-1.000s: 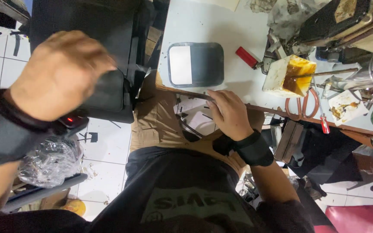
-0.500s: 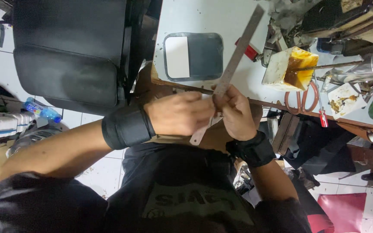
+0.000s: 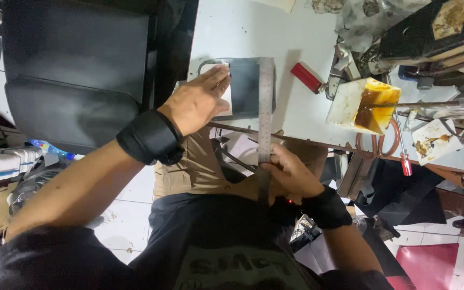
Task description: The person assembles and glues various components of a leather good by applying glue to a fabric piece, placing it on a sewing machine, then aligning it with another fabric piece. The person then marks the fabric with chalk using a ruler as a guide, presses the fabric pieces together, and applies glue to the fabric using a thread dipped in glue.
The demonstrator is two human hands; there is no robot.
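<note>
A dark grey leather piece [image 3: 245, 86] with a white patch at its left lies near the front edge of the white table [image 3: 253, 29]. My left hand [image 3: 195, 102] rests flat on that white patch, fingers spread, a black wrist wrap behind it. A long steel ruler [image 3: 265, 115] lies upright across the right side of the leather piece and sticks out over the table edge. My right hand [image 3: 288, 174] grips the ruler's lower end below the table edge, also with a black wrist wrap.
A red lighter [image 3: 306, 77] lies right of the leather. A white tub with brown glue [image 3: 365, 104], orange-handled scissors [image 3: 374, 142] and a sewing machine [image 3: 430, 27] crowd the table's right. A black chair [image 3: 76, 75] stands at the left.
The ruler went from slanted in both hands to upright on the leather piece. My left hand let go of it and moved up onto the white patch.
</note>
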